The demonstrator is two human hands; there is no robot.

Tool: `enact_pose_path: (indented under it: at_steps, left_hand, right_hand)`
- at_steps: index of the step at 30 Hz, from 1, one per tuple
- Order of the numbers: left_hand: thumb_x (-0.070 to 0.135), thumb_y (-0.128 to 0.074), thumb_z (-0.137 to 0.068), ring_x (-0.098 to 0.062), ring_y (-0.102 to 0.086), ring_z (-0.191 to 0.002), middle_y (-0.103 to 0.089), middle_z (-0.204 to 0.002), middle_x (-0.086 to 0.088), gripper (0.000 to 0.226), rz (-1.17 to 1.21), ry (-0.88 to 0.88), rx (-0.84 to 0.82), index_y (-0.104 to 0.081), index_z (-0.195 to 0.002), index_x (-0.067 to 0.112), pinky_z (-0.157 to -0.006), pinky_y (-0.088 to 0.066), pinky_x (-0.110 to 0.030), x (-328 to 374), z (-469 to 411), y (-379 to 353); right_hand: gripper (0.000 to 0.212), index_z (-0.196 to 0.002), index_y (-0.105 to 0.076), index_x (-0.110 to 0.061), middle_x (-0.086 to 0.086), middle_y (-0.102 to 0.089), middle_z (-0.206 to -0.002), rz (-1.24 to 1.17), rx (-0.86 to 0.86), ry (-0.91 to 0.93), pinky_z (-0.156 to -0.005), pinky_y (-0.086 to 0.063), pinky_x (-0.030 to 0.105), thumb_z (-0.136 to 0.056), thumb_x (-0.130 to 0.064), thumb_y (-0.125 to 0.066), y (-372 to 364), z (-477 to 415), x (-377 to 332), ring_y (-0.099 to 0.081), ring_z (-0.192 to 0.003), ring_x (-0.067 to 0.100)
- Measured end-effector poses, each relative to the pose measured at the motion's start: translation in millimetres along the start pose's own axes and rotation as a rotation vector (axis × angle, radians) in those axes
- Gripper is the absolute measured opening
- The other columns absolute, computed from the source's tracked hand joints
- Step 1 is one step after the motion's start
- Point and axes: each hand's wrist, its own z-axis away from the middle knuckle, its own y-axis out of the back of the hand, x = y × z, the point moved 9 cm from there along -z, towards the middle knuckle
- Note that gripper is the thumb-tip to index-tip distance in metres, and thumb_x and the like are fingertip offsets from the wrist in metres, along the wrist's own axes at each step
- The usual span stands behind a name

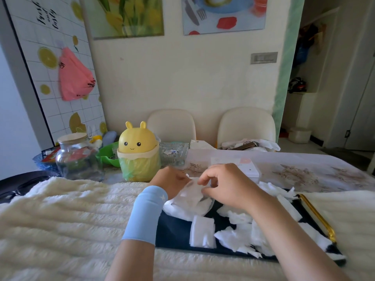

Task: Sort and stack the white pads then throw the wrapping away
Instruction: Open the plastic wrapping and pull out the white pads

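Note:
Several white pads (233, 236) lie scattered on a dark tray (174, 232) with a gold handle. One small stack of pads (203, 232) sits at the tray's left middle. Above the tray's far end, both hands hold a clear wrapping (188, 201) with white pads inside. My left hand (170, 179), wearing a blue wrist sleeve, grips its far left side. My right hand (225, 183) pinches its top with curled fingers.
A yellow bunny-shaped bin (138, 153) lined with a bag stands just behind my left hand. A glass jar (77, 159), a green bowl (107, 155) and a glass dish (174, 153) are at the back. A white box (247, 167) lies beyond my right hand. A fluffy cream cloth (71, 209) covers the table.

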Motion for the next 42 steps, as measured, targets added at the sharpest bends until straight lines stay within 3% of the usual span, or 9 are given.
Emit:
enact_pose_path:
  at_steps: [2,5,11,16,23,26,34,39,42]
  left_hand:
    - [0.025,-0.048,-0.099,-0.021,-0.049,-0.068,-0.06,-0.069,-0.001,0.036,0.047,0.025,0.042,-0.061,-0.065,0.018,-0.06,-0.037,-0.022,-6,-4,3]
    - [0.018,-0.046,-0.098,-0.016,-0.046,-0.061,-0.059,-0.067,0.0,0.034,0.091,0.063,0.088,-0.069,-0.073,0.011,-0.052,-0.035,-0.019,-17,-10,1]
    - [0.013,-0.05,-0.097,-0.024,-0.061,-0.084,-0.069,-0.095,-0.006,0.025,0.236,0.093,0.126,-0.075,-0.095,0.016,-0.073,-0.047,-0.027,-32,-17,-3]
    - [0.019,-0.061,-0.093,-0.021,-0.062,-0.089,-0.071,-0.1,-0.003,0.017,0.3,0.134,0.126,-0.077,-0.098,0.019,-0.075,-0.044,-0.024,-38,-12,-8]
    - [0.01,-0.044,-0.1,-0.027,-0.059,-0.108,-0.066,-0.116,-0.008,0.026,0.438,0.06,-0.031,-0.066,-0.115,0.009,-0.097,-0.044,-0.033,-36,-8,-19]
    - [0.005,-0.041,-0.099,-0.021,-0.057,-0.113,-0.063,-0.121,0.001,0.037,0.284,-0.012,-0.238,-0.051,-0.132,0.018,-0.096,-0.042,-0.028,-31,7,-31]
    - [0.012,-0.045,-0.09,-0.028,-0.055,-0.084,-0.056,-0.104,0.0,0.086,-0.195,-0.012,-0.449,0.003,-0.148,0.052,-0.072,-0.047,-0.036,-22,22,-42]
    - [0.022,-0.049,-0.082,-0.026,-0.055,-0.091,-0.059,-0.12,-0.011,0.068,-0.13,0.002,-0.406,-0.032,-0.147,0.027,-0.09,-0.05,-0.042,-15,14,-43]
    - [0.01,-0.048,-0.093,-0.026,-0.052,-0.096,-0.052,-0.127,-0.008,0.078,-0.16,0.016,-0.4,-0.007,-0.154,0.036,-0.083,-0.046,-0.035,-10,11,-44]
  right_hand:
    - [0.032,-0.111,-0.075,-0.029,-0.019,-0.063,-0.098,0.035,-0.025,0.034,-0.081,-0.048,0.022,-0.081,-0.017,-0.082,-11,0,-4,-0.058,-0.086,0.002]
    - [0.051,-0.127,-0.068,-0.028,-0.012,-0.062,-0.122,0.157,-0.073,0.096,-0.094,-0.046,0.027,-0.082,-0.007,-0.076,-27,1,-10,-0.055,-0.11,0.009]
    - [0.08,-0.15,-0.042,-0.036,-0.01,-0.043,-0.153,0.355,-0.287,0.136,-0.096,-0.047,0.03,-0.083,0.005,-0.055,-53,1,-32,-0.048,-0.132,0.019]
    - [0.046,-0.121,-0.067,-0.021,0.003,-0.06,-0.124,0.69,-0.376,0.195,-0.081,-0.052,0.034,-0.078,-0.004,-0.064,-73,-11,-51,-0.058,-0.113,0.025]
    - [0.05,-0.127,-0.058,-0.016,0.004,-0.057,-0.105,0.853,-0.617,0.011,-0.067,-0.044,0.029,-0.08,-0.018,-0.075,-80,-14,-42,-0.058,-0.092,0.024]
    - [0.037,-0.105,-0.061,-0.014,0.003,-0.058,-0.092,0.835,-0.564,0.0,-0.052,-0.035,0.027,-0.075,-0.022,-0.081,-74,-18,-49,-0.052,-0.071,0.019]
    - [0.021,-0.089,-0.065,-0.024,-0.006,-0.032,-0.065,0.693,-0.345,0.126,-0.046,-0.017,0.019,-0.084,-0.005,-0.062,-66,-2,-53,-0.043,-0.076,0.019]
    - [0.035,-0.102,-0.074,-0.031,-0.005,-0.067,-0.096,0.335,-0.212,0.047,-0.073,-0.049,0.029,-0.081,-0.004,-0.065,-23,8,-33,-0.061,-0.094,0.018]
    - [0.033,-0.108,-0.069,-0.037,-0.009,-0.066,-0.116,0.308,-0.142,-0.017,-0.089,-0.048,0.032,-0.082,-0.017,-0.076,6,18,-18,-0.055,-0.11,0.014]
